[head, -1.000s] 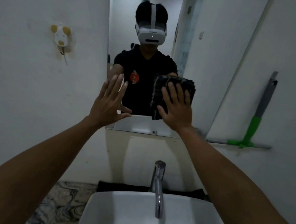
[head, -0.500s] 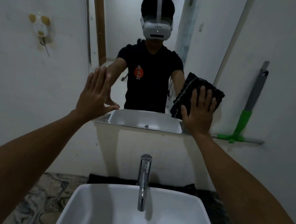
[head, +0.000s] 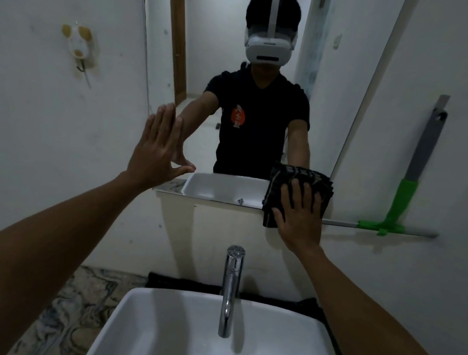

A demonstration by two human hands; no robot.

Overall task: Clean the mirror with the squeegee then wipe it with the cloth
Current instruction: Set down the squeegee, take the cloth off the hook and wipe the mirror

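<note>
One dark cloth [head: 301, 181] — folded, striped.

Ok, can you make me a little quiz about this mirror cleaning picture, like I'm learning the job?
1. True or false: the right hand presses the cloth flat against the mirror's bottom right corner.
2. Where is the squeegee?
A. In the left hand
B. Leaning on the wall, right of the mirror
C. In the sink
3. Fill in: the left hand has its fingers ______ and holds nothing.

Key:
1. True
2. B
3. straight
</note>
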